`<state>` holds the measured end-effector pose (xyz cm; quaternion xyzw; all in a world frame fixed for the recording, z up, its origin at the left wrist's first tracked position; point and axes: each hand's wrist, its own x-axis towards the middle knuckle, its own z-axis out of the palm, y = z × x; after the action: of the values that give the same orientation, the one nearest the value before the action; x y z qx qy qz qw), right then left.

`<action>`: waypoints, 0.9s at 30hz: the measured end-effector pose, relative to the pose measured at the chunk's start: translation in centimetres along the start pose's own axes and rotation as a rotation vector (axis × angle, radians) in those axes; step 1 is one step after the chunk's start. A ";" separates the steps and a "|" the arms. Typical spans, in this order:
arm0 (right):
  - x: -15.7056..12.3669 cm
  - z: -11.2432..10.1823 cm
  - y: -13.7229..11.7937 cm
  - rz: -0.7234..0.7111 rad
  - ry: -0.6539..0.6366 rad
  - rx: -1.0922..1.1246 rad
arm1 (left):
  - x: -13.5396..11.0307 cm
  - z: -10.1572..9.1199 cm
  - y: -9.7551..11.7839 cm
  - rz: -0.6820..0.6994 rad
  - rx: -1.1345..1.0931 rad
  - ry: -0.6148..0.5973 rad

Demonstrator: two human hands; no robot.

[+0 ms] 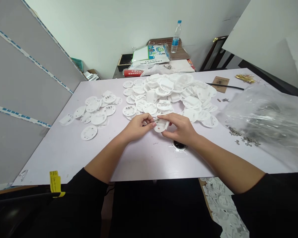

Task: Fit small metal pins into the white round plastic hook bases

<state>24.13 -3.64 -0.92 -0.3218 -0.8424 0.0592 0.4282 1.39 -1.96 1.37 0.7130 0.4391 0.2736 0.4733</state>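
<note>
Grip: right hand (180, 128) grasps the held disc (160, 127) by its rim; left hand (141, 127) pinches a thin dark rod (156, 120), its thumb at or very near the disc's nine o'clock edge.
Worktop: bare strip (139, 165) at six o'clock from the hands; bracing the wrists just above it should steady fine work.
White heap: loose discs (166, 84) from eleven to two o'clock; best kept from crowding the knuckles.
Smaller group: more discs (98, 118), between nine and ten o'clock, well apart from the hands.
Held disc: near mid-worktop, between both hands; white, round, tilted, with raised parts partly hidden by fingers. Probably thin, so hold the rim firmly without bending it.
Thin dark rod: tip at the disc's eleven o'clock side; short, light strokes seem wisest, right fingertips kept out of its line.
Red mark: tiny, on the disc's near face (158, 128); too small to read.
</note>
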 end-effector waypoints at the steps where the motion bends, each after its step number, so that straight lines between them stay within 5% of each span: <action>1: 0.0 0.0 0.0 -0.002 0.003 0.009 | 0.0 0.0 0.1 -0.003 -0.017 -0.006; 16: -0.1 -0.2 0.2 0.068 0.018 0.061 | -0.2 -0.4 0.2 0.048 -0.096 -0.017; 27: 0.0 -0.1 -0.1 0.014 -0.018 0.102 | 0.2 -0.8 -0.5 0.360 0.186 -0.062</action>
<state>24.17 -3.74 -0.81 -0.3050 -0.8397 0.1081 0.4360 0.63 -1.32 1.26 0.8287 0.3130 0.2899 0.3623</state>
